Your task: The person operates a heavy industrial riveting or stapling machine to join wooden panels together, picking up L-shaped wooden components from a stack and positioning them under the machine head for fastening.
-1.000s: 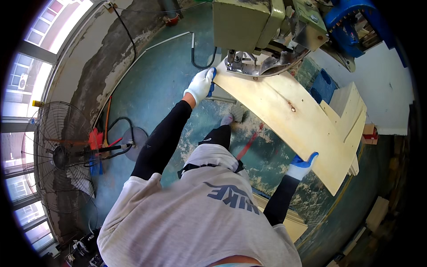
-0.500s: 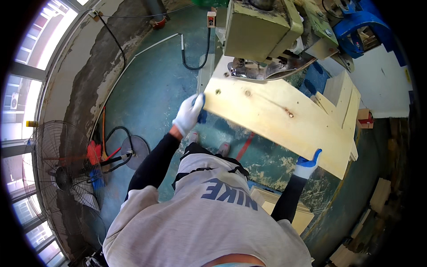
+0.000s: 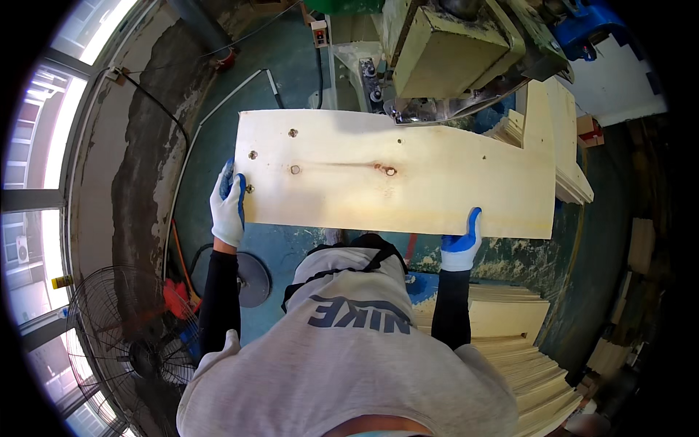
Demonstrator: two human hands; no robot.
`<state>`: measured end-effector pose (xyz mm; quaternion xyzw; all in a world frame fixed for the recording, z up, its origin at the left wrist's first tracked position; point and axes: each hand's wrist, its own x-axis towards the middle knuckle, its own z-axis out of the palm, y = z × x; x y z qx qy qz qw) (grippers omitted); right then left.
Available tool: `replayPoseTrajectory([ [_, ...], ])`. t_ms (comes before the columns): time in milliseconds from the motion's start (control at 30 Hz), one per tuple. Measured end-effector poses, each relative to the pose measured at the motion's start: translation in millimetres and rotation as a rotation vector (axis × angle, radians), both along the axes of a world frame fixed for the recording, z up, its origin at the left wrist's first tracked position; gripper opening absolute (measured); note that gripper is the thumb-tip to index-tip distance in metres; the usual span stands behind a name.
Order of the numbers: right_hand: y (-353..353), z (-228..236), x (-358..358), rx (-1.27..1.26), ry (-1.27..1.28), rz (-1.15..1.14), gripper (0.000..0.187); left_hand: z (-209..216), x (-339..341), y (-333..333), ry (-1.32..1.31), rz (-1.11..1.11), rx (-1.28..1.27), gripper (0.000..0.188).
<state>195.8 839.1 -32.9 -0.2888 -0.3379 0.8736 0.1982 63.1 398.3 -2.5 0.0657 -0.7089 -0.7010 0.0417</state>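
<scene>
A wide pale wooden board (image 3: 335,197) with knots and several holes lies across in front of me, held level between my hands. My left hand (image 3: 229,207), in a white glove with blue palm, grips its left edge. At the near edge, toward the right, my right hand (image 3: 461,242) in a matching glove holds it with the thumb on top and the fingers hidden beneath. The board's far edge reaches the metal foot of a green woodworking machine (image 3: 451,62); whether they touch I cannot tell.
Stacked cut boards stand beyond the board's right end (image 3: 571,171) and by my right side (image 3: 510,320). A wire-cage fan (image 3: 138,349) is at the left near the windows. A round grey base (image 3: 255,280) stands on the floor, and a switch box (image 3: 319,33) is at the back.
The board has turned from a slant to nearly straight across, its left end swinging left and toward me. My left hand has moved left with it; my right hand has shifted slightly left.
</scene>
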Motion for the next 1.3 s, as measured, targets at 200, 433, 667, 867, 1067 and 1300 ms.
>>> replayPoseTrajectory([
  [200, -2.2, 1.5, -32.1, -0.053, 0.017, -0.079, 0.039, -22.8, -58.4, -12.2, 0.047, -0.069, -0.038, 0.046],
  [433, -21.0, -1.2, -32.7, -0.058, 0.019, -0.102, 0.039, -22.9, -78.9, -19.5, -0.101, -0.101, -0.087, 0.046],
  [667, -40.5, 1.0, -28.2, -0.021, 0.005, -0.149, 0.042, -34.1, -98.2, -23.6, -0.164, -0.141, -0.105, 0.048],
  [867, -52.1, 5.8, -28.6, -0.044, -0.019, -0.194, 0.039, -29.5, -115.1, -25.3, -0.066, -0.171, -0.039, 0.045],
  [1067, -13.2, -3.3, -3.1, 0.039, 0.069, -0.219, 0.042, -28.1, -133.4, -27.1, -0.048, -0.199, -0.054, 0.046],
  [1300, 9.8, 14.7, 11.0, 0.072, -0.040, -0.296, 0.044, 4.6, -124.6, -38.1, -0.060, -0.234, 0.040, 0.047],
])
